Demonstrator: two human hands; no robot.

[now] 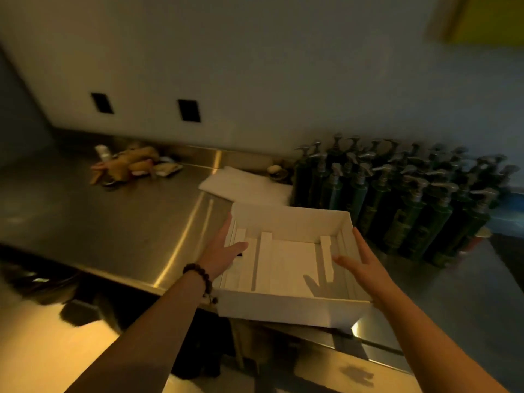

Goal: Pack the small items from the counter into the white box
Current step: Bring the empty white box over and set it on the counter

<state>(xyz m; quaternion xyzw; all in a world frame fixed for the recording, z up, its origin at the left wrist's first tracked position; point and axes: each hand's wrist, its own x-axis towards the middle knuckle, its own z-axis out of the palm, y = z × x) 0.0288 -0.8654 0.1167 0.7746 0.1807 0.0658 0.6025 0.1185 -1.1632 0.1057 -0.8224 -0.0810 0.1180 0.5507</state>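
- The steel counter point(119, 222) fills the left and middle of the view, its near edge running from nine o'clock down toward five o'clock.
- A crowd of dark green pump bottles point(397, 199) stands at three o'clock; their labels are too blurred to read.
- The white box point(295, 310) sits open at centre, overhanging the counter's near edge, its long axis running from seven o'clock to one o'clock; white dividers point(265, 262) run lengthwise inside.
- A folded white cloth point(241, 182) lies just beyond the box.
- The left hand point(224, 251), fingers spread, holds the left wall.
- The right hand point(360, 259), fingers spread, holds the right wall.
- Small items point(133, 164) lie heaped at eleven o'clock, well apart from the box.
- A beaded bracelet point(200, 276) circles the left wrist.
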